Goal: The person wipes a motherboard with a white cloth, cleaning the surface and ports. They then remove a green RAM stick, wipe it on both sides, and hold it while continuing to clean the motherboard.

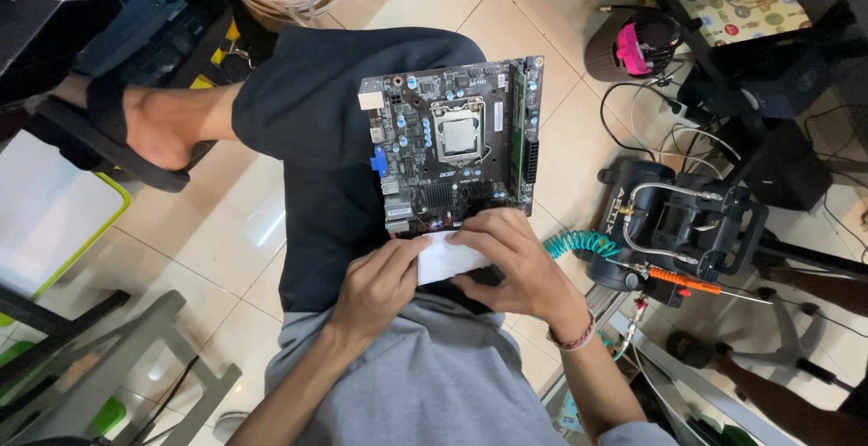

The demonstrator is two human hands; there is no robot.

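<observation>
Motherboard point(452, 143) sits on lap, dark board, silver CPU socket in middle, green RAM stick along right edge, blue port on left. Left hand point(380, 288) and right hand point(506, 260) both curled round white cloth point(445, 256), pinching it at board's near edge. Bracelet point(575, 337) on right wrist. Black compressor point(678, 224) on floor at right, teal coiled hose point(579, 243) beside it.

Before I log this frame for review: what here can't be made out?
All in the head view:
- White folded piece: the left hand and right hand cover its ends; cloth or paper, unclear.
- Motherboard: its near edge is hidden behind both hands.
- Small board components: too small to identify.
- Compressor: partly hidden by hoses and fittings.
</observation>
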